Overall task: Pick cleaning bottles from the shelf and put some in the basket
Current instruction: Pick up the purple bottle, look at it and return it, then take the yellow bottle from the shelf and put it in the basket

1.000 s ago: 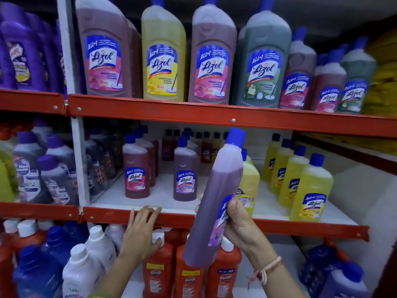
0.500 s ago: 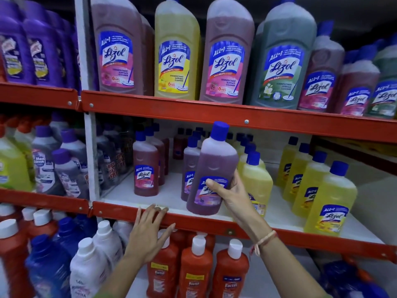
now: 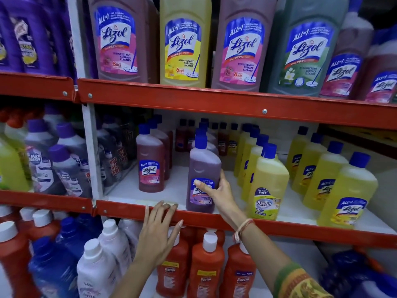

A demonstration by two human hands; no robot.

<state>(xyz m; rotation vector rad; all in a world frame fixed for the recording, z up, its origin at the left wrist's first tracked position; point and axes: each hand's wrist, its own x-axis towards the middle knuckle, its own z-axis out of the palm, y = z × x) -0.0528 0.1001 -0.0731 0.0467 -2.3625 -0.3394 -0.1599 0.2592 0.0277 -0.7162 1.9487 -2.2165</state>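
Observation:
A purple Lizol bottle [image 3: 203, 168] with a blue cap stands upright at the front of the middle shelf [image 3: 214, 218]. My right hand [image 3: 217, 190] is wrapped around its lower half, over the label. My left hand [image 3: 158, 231] lies flat with fingers spread on the red front lip of that shelf, just left of the bottle. A pink Lizol bottle [image 3: 150, 162] stands to the left and a yellow Bactin floor cleaner [image 3: 268, 186] to the right. No basket is in view.
Large Lizol bottles [image 3: 182, 39] fill the top shelf. Rows of yellow bottles [image 3: 345, 190] stand at the right of the middle shelf. Orange Bactin bottles [image 3: 206, 265], white and blue bottles [image 3: 103, 265] crowd the bottom shelf. A white upright post [image 3: 89, 147] divides the racks.
The purple bottle went from tilted in front of the shelf to upright on the middle shelf, still in my right hand. My left hand stayed on the shelf lip. The view moved closer.

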